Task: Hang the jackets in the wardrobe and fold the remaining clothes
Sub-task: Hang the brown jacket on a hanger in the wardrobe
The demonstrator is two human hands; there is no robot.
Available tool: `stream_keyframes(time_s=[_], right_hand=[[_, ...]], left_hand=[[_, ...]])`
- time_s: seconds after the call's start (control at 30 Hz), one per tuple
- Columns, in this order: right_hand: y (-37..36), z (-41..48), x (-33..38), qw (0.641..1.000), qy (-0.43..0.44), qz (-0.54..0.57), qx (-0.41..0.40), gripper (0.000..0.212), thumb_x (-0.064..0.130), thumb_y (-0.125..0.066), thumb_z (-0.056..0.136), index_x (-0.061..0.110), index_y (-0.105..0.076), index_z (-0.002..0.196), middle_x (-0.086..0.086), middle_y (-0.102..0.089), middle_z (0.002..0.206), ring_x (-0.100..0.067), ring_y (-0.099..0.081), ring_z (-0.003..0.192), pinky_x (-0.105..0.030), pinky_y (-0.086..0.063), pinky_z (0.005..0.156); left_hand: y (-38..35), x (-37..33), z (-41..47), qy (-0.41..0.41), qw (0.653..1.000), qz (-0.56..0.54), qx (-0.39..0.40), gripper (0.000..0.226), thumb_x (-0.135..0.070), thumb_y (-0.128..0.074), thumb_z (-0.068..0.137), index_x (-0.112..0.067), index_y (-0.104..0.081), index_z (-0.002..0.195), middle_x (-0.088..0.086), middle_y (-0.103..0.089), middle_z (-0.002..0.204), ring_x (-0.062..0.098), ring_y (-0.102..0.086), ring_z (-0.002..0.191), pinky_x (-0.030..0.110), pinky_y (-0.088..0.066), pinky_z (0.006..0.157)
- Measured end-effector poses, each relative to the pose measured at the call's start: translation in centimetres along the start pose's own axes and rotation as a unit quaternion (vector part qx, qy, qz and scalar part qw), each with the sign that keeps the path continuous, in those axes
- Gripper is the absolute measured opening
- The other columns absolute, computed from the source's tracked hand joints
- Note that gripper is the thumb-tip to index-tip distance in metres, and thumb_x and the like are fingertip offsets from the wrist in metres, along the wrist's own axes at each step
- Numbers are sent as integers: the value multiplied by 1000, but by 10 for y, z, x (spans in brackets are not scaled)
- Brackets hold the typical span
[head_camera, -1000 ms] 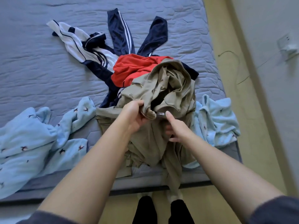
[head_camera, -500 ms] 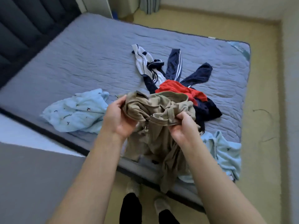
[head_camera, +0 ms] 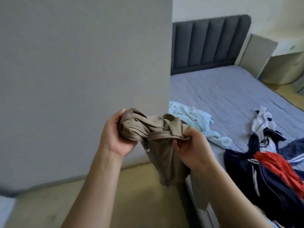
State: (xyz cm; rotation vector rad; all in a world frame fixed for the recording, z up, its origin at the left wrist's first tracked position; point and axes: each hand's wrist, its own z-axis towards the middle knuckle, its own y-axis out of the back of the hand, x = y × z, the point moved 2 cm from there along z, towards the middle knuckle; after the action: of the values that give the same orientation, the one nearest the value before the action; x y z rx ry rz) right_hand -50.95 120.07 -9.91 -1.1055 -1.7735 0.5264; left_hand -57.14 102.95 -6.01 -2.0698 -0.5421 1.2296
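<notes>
Both hands clutch the bunched khaki zip-up jacket (head_camera: 158, 139) off the grey quilted bed (head_camera: 230, 99), left hand (head_camera: 115, 135) wrapped round its collar end, right hand (head_camera: 190, 145) pinching the zipper edge, hem dangling beside the bed.

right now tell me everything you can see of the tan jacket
The tan jacket is thin, matte cloth, bunched up top and held in the air between the left hand and right hand, both gripping it. A stitched edge stretches between them; a dark zip pull dangles below it. The rest hangs limp beside the bed.
</notes>
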Motion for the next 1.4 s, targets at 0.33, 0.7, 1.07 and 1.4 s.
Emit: stream_keyframes(time_s=[0.33,0.7,1.07,1.4], right_hand=[[-112,-69,-273,957,-185,-186,124,20,4,-39,92,7,-58,89,-9,-64,70,-16,-63,52,-21,-49,42],[-252,-187,-567,781,-365,-399,314,22,4,-34,99,-4,-53,92,-17,-64,56,-21,-62,43,-25,-51,41],[-383,-286,-836,537,-372,-504,565,19,5,-39,97,-2,-57,97,-18,-70,70,-21,-66,51,-27,-54,47],[-447,-389,-1038,189,-303,-665,656,24,20,-52,96,4,-70,94,-8,-74,81,-18,-68,68,-27,-56,68]], left_hand=[[220,-114,-244,-187,953,-170,-165,57,-27,-34,100,-5,-57,53,7,-56,42,17,-56,35,19,-47,36],[417,-210,-492,-421,792,-224,-381,28,-29,-51,94,-11,-66,78,6,-64,67,17,-60,60,29,-50,65],[561,-295,-669,-561,580,-273,-523,30,-30,-40,99,-12,-58,83,3,-68,54,17,-67,51,31,-49,57],[667,-330,-805,-622,449,-362,-529,30,-29,-42,99,-11,-49,77,5,-42,74,16,-42,65,27,-38,66]])
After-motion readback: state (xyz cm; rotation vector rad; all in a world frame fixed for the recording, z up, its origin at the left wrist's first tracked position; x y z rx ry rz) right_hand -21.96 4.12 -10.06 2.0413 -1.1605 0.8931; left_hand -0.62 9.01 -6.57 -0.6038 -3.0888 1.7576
